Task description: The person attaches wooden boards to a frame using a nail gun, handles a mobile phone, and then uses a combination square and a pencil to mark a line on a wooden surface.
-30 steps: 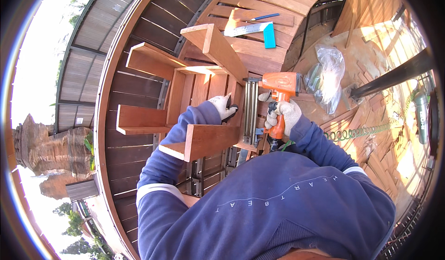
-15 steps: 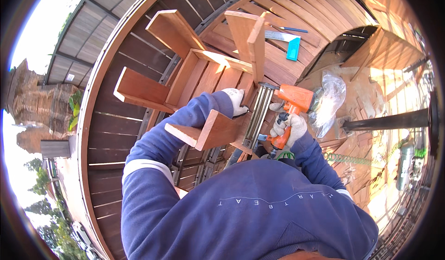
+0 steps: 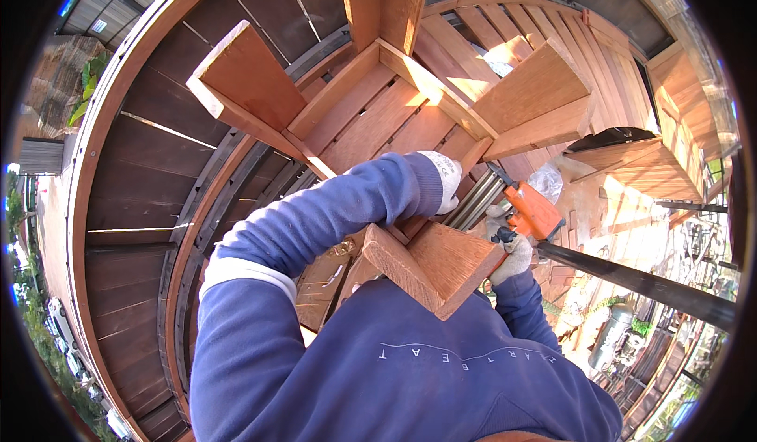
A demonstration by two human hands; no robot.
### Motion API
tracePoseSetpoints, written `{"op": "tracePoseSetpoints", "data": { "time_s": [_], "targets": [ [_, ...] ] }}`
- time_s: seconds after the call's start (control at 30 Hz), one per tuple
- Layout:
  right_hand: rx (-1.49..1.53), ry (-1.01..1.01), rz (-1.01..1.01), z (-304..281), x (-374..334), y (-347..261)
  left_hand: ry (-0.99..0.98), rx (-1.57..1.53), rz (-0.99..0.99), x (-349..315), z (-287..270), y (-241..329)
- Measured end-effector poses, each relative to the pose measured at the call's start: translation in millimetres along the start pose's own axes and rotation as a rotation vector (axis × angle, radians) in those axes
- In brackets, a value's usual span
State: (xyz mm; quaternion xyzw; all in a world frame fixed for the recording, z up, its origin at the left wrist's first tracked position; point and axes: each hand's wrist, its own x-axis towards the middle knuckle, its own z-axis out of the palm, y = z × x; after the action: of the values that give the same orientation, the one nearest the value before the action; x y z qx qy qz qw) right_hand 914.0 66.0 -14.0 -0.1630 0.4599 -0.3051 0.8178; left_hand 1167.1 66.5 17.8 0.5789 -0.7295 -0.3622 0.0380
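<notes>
A reddish wooden frame (image 3: 339, 103) with a slatted bottom lies before me, L-shaped corner legs pointing up toward me. My left hand (image 3: 448, 180), in a white glove, reaches over its near side and is closed at the edge board; its fingertips are partly hidden. My right hand (image 3: 514, 254), also gloved, grips the handle of an orange nail gun (image 3: 536, 212) just outside the frame's right side. The long metal magazine (image 3: 481, 197) of the nail gun runs toward the frame's edge. The near corner leg (image 3: 434, 268) stands in front and partly hides the handle.
A curved bench of wooden slats (image 3: 544, 28) runs behind, below a dark curved plank wall (image 3: 142, 174). A black pole (image 3: 639, 280) crosses at the right. A clear plastic bag (image 3: 546, 182) lies beyond the nail gun. A gas cylinder (image 3: 611, 339) stands at the lower right.
The view has turned and come closer to the frame. My left hand now sits at the frame's near right edge. The nail gun has tilted and stays in my right hand.
</notes>
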Motion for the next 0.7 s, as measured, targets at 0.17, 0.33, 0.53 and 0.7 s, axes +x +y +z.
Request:
{"op": "tracePoseSetpoints", "data": {
  "time_s": [0.17, 0.33, 0.53, 0.7],
  "targets": [
    [-0.088, -0.222, -0.073, 3.0, -0.8, -0.3, -0.015, 0.010, 0.024, 0.1, -1.3, -2.5],
    [-0.017, -0.164, -0.024, -3.1, 1.4, 0.9, -0.026, 0.033, 0.018, 3.2, -0.7, -1.7],
    [0.103, -0.278, 0.065, -24.4, 14.4, 5.7, 0.017, 0.058, -0.026, 3.0, 5.3, -1.8],
    [0.069, -0.371, -0.139, -33.6, 14.0, 2.8, 0.070, -0.028, -0.034, -0.9, 11.1, -12.3]
  ]
}}
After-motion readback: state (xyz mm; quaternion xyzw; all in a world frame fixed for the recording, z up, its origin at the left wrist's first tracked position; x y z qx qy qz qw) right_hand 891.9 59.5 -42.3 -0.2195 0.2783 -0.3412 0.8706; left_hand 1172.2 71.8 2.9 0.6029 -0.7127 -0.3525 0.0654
